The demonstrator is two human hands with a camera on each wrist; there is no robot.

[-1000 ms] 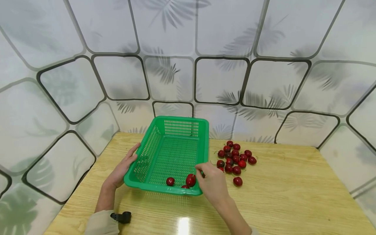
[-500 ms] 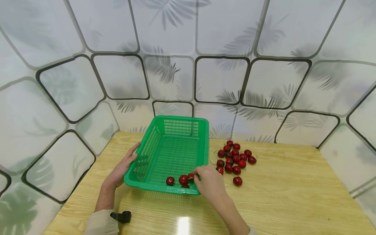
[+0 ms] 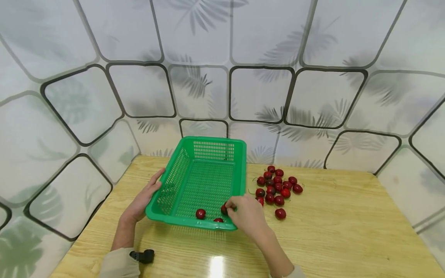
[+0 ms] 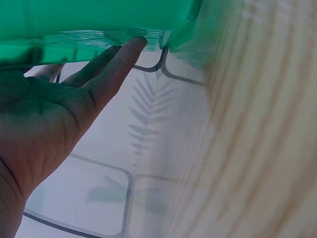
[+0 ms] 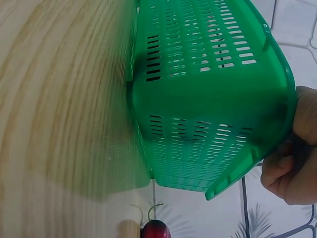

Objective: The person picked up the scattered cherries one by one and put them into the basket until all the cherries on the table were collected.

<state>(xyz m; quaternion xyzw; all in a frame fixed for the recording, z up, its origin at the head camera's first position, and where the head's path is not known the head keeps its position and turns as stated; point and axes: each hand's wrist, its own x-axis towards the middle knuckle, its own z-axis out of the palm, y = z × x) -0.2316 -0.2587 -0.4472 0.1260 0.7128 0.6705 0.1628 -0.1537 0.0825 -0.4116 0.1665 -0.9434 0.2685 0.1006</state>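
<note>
A green plastic basket (image 3: pixel 174 220) sits on the table with a few dark red cherries inside, near its front rim. My left hand (image 3: pixel 140 202) rests against the basket's left side, fingers extended along the wall; the left wrist view shows the same straight fingers (image 4: pixel 111 74) under the green side. Over the basket's front right corner reaches my right hand (image 3: pixel 249 216), thumb and index finger pinched at a cherry (image 3: pixel 223 210) partly hidden by them. In the right wrist view, curled fingers (image 5: pixel 277 173) show beyond the basket rim (image 5: pixel 290 84).
Right of the basket, several cherries (image 3: pixel 270 190), some with stems, lie in a loose group on the wooden table (image 3: pixel 340 224). One cherry (image 3: pixel 280 214) lies apart at the front. A patterned wall (image 3: pixel 260 96) stands behind. The left wrist wears a black strap (image 3: pixel 142 256).
My right hand has moved slightly left, further in over the basket's corner. The cherries by its fingertips have shifted. My left hand and the basket stay practically in place.
</note>
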